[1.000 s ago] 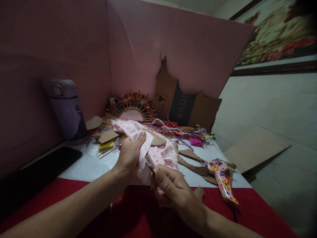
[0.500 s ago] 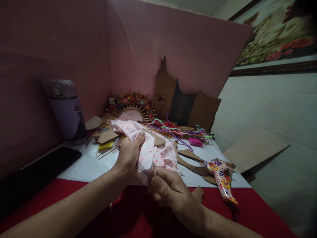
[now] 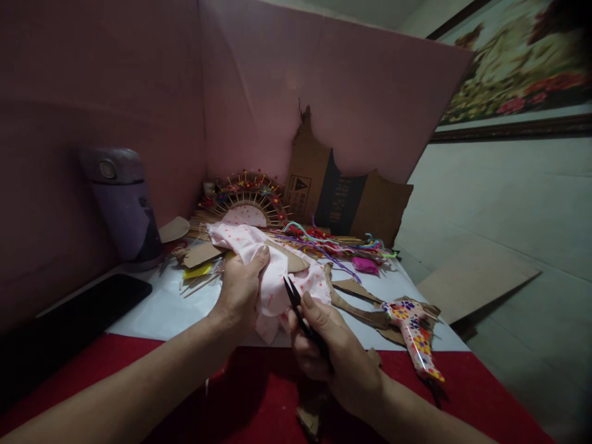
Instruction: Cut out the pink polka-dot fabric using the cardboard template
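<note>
The left hand (image 3: 239,285) is pinching dotted cloth (image 3: 274,288) (probably light, limp, best held by folds); at the cloth's near side, the right hand (image 3: 341,346) is gripping a dark pointed tool (image 3: 295,299).

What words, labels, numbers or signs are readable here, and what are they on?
No words or numbers are readable.
Cardboard, left part: a triangle sign; its inner mark is too small to read.
Below the triangle: small print, too blurred.
Cardboard's dark band: large lettering, too blurred.
</note>
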Available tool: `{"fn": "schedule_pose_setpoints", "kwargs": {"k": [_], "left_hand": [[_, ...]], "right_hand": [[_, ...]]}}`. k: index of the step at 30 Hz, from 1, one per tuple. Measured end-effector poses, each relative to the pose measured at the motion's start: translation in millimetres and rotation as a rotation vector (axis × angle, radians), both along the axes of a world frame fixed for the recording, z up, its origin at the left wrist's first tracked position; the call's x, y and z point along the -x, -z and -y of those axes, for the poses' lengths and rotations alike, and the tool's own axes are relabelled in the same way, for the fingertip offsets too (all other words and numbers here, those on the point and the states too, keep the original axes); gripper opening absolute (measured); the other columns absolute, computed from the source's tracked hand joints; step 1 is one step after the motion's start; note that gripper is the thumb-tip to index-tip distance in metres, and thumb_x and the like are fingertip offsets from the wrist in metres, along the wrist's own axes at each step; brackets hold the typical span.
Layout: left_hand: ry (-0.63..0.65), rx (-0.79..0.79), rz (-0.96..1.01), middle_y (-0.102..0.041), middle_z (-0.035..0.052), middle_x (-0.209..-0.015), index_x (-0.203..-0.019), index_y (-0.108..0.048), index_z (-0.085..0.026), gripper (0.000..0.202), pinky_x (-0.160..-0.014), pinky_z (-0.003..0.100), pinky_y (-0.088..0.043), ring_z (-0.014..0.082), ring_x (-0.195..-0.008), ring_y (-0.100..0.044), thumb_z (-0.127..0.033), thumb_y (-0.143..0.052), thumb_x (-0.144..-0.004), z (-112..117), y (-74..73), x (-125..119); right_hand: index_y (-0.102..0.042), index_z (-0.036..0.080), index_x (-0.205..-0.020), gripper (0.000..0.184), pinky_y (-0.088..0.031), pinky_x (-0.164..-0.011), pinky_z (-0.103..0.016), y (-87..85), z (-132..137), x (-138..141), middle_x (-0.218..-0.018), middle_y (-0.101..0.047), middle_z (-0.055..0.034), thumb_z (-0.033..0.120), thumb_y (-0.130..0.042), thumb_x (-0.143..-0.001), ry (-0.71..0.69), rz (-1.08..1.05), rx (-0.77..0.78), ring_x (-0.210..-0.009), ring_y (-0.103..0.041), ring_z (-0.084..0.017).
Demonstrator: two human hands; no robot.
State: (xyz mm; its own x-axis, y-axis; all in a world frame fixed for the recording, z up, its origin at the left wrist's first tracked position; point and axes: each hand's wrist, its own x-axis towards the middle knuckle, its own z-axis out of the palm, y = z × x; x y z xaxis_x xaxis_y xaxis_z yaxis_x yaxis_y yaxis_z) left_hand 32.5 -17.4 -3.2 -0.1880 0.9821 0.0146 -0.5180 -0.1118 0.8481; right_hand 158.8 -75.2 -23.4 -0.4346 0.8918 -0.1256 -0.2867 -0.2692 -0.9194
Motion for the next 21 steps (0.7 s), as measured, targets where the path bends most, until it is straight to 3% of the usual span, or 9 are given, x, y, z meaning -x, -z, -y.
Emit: {"fn": "schedule_pose_setpoints", "kwargs": {"k": [12, 21], "left_hand": [[-0.008, 0.029, 0.013, -0.057, -0.0017, -0.053, -0.070, -0.057, -0.012, 0.021, -0.040, 0.021, -0.041, 0.0092, -0.039, -0.049, -0.026, -0.071, -0.063, -0.6, -1.7, 0.7], [-0.039, -0.010, 0.059, -0.061, -0.0009, -0.057, -0.076, -0.058, -0.013, 0.028, -0.041, 0.022, -0.044, 0.0117, -0.043, -0.053, -0.028, -0.074, -0.059, -7.1, 1.1, 3.1]], "right_hand": [[-0.048, 0.018, -0.076, 0.047, -0.006, -0.035, -0.015, -1.5, -4.8, -2.3, -0.047, -0.029, 0.0106, 0.065, -0.050, -0.077, 0.146, -0.089, 0.069, -0.037, -0.013, -0.002], [-0.049, 0.017, -0.073, 0.049, -0.008, -0.034, -0.015, -2.8, -1.4, 0.1, -0.045, -0.031, 0.0100, 0.066, -0.051, -0.075, 0.052, -0.009, 0.113, -0.035, -0.016, -0.001]]}}
